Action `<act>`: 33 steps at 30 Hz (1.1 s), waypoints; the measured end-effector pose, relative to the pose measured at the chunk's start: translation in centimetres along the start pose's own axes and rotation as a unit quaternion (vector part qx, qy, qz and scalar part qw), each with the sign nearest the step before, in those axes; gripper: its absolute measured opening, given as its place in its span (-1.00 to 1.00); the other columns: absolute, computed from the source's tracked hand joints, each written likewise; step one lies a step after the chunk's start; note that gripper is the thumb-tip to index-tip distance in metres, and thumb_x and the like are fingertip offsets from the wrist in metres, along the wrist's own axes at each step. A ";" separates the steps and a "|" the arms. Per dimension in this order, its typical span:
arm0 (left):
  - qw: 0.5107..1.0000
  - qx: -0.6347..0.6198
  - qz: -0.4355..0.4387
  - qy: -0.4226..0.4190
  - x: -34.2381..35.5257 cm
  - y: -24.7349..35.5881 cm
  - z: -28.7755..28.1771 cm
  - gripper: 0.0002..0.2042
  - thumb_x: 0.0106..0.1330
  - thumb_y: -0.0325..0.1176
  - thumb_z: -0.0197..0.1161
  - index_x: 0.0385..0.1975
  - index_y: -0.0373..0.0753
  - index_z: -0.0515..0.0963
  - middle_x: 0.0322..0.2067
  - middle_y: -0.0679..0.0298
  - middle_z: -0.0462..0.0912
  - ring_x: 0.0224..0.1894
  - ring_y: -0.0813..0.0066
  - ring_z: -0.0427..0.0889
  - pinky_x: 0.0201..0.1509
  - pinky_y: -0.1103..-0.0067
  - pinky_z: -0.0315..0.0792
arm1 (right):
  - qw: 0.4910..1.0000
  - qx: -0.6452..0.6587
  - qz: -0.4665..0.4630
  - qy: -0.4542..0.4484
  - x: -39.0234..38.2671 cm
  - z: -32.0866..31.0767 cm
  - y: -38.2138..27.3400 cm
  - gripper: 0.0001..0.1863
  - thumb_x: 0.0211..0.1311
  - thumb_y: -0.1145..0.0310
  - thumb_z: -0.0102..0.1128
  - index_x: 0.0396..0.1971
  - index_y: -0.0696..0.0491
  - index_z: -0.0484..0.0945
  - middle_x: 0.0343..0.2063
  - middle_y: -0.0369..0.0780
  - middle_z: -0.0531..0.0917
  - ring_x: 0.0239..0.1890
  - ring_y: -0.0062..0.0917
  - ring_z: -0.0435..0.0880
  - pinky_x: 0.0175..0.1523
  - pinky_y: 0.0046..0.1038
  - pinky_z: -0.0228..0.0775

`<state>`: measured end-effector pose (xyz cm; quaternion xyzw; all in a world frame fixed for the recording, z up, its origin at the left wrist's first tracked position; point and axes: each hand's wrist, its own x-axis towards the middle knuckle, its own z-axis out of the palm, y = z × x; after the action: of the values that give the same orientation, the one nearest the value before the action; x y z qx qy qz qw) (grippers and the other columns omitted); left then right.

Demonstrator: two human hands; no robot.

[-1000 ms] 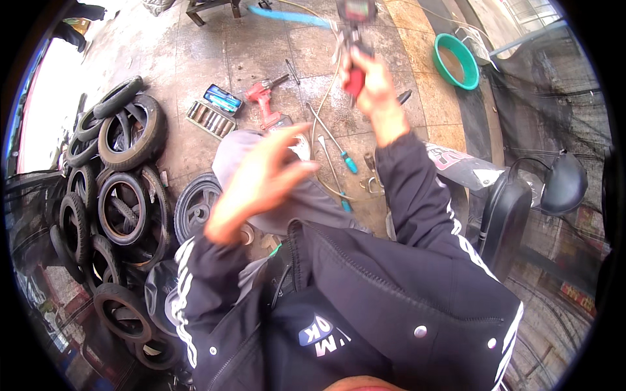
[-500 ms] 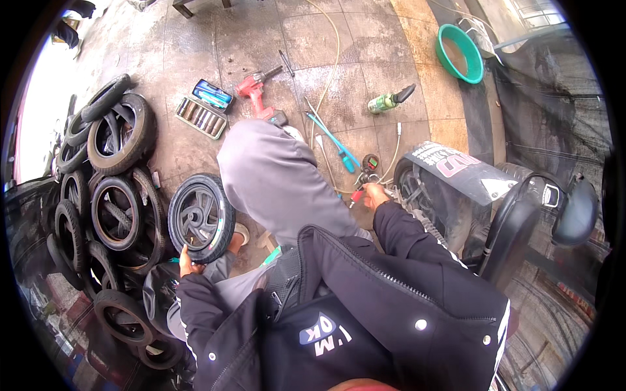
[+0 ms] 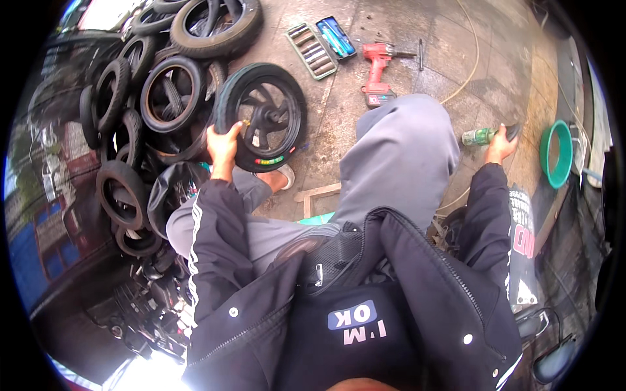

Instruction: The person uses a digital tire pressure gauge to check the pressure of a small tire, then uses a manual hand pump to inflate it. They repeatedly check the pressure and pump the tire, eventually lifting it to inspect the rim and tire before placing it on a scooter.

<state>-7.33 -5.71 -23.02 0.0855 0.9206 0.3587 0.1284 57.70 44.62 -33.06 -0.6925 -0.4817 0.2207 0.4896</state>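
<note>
While gripped by both hands: wheel [image 3: 264, 117], green tool [image 3: 482, 135].

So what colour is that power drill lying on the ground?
Red with a black base, the power drill shows clearly in the head view, lying on the floor.

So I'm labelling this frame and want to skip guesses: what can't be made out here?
- Right hand: its fingers reach the green bottle-like tool, but the grip is too small to judge.
- Left hand: its fingertips curl behind the tyre of the black wheel.
- Socket set: the pieces are too small to tell apart.
- Tyre pile: cut off by the dark fisheye rim.
- Ground under the person: hidden by the grey trousers.
</note>
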 end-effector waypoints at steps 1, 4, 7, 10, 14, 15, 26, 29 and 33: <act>0.998 0.064 0.019 0.018 0.1 1.0 0.3 -0.15 -0.04 -0.06 0.71 0.18 -0.48 0.48 0.09 -0.08 0.70 0.10 0.18 0.71 0.17 0.36 0.56 | 0.999 0.037 -0.034 -0.008 1.0 1.5 -2.5 -0.56 0.23 0.33 0.51 0.01 0.27 0.64 -0.12 -0.14 0.76 -0.17 -0.42 0.73 -0.01 -0.35 0.58; 0.996 0.079 0.040 -0.021 0.6 5.3 -2.0 -0.19 -0.05 -0.03 0.69 0.16 -0.39 0.52 0.02 -0.08 0.74 0.06 0.13 0.75 0.17 0.34 0.57 | 0.960 0.230 -0.100 -0.124 -2.1 5.5 -20.5 -0.55 0.30 0.26 0.47 0.06 0.23 0.66 -0.12 -0.19 0.76 -0.14 -0.47 0.74 0.04 -0.41 0.57; 0.989 0.115 0.030 -0.093 1.0 9.8 -2.6 -0.24 -0.01 0.02 0.65 0.14 -0.30 0.55 0.01 -0.06 0.76 0.06 0.09 0.76 0.16 0.31 0.58 | 0.895 0.268 -0.135 -0.329 -6.9 3.8 -36.4 -0.61 0.37 0.11 0.45 -0.02 0.11 0.70 -0.33 -0.32 0.73 -0.28 -0.60 0.69 -0.14 -0.52 0.52; 0.973 0.208 0.020 -0.096 4.3 5.2 -3.5 -0.06 -0.02 0.19 0.60 0.28 -0.35 0.49 0.12 -0.13 0.68 0.20 0.02 0.67 0.30 0.28 0.49 | 0.772 0.150 -0.364 -0.499 -15.9 9.4 -42.1 -0.63 0.33 0.25 0.44 0.07 0.06 0.66 -0.09 -0.25 0.73 -0.10 -0.52 0.73 0.01 -0.42 0.57; 0.993 0.105 -0.019 -0.055 4.0 4.2 -1.2 0.02 0.02 0.29 0.54 0.34 -0.43 0.44 0.21 -0.18 0.62 0.27 -0.02 0.62 0.36 0.29 0.45 | 0.667 -0.010 -0.392 -0.633 -32.4 14.3 -40.3 -0.52 0.15 0.36 0.44 0.11 -0.01 0.58 -0.02 -0.09 0.72 0.04 -0.14 0.72 0.11 -0.19 0.58; 0.994 0.079 -0.039 -0.064 4.4 3.8 -0.9 0.02 0.04 0.31 0.52 0.34 -0.43 0.44 0.22 -0.19 0.61 0.29 -0.03 0.61 0.37 0.28 0.43 | 0.647 -0.042 -0.372 -0.664 -36.3 14.9 -38.2 -0.57 0.10 0.34 0.44 0.00 -0.01 0.56 -0.13 -0.08 0.70 -0.01 -0.04 0.70 0.07 -0.11 0.56; 0.994 0.056 -0.089 0.014 3.7 -0.4 -1.0 -0.09 0.19 0.34 0.38 0.26 -0.42 0.51 0.16 -0.20 0.64 0.28 -0.12 0.58 0.38 0.23 0.39 | 0.682 0.029 -0.251 -0.686 -53.7 19.1 -27.6 -0.53 0.10 0.03 0.57 -0.13 0.02 0.63 -0.26 -0.07 0.73 -0.07 -0.06 0.69 0.05 -0.12 0.52; 0.991 0.083 -0.102 0.018 3.8 1.2 -0.9 -0.09 0.19 0.36 0.36 0.28 -0.40 0.50 0.17 -0.20 0.63 0.29 -0.12 0.58 0.39 0.22 0.39 | 0.673 -0.051 -0.267 -0.687 -54.1 19.7 -28.5 -0.52 0.09 0.07 0.57 -0.14 0.06 0.62 -0.25 -0.05 0.73 -0.03 -0.09 0.67 0.07 -0.10 0.51; 0.986 0.137 -0.092 0.021 4.0 3.3 -0.5 -0.06 0.18 0.39 0.34 0.31 -0.37 0.47 0.19 -0.20 0.62 0.30 -0.13 0.57 0.39 0.21 0.39 | 0.682 -0.032 -0.303 -0.665 -54.4 20.6 -28.7 -0.57 0.08 0.13 0.54 -0.16 0.06 0.62 -0.27 -0.07 0.73 -0.05 -0.10 0.68 0.07 -0.10 0.50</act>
<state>-11.04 -2.64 -21.11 0.0095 0.9676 0.2172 0.1284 4.89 7.80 -25.21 -0.1954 -0.8710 0.4471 0.0579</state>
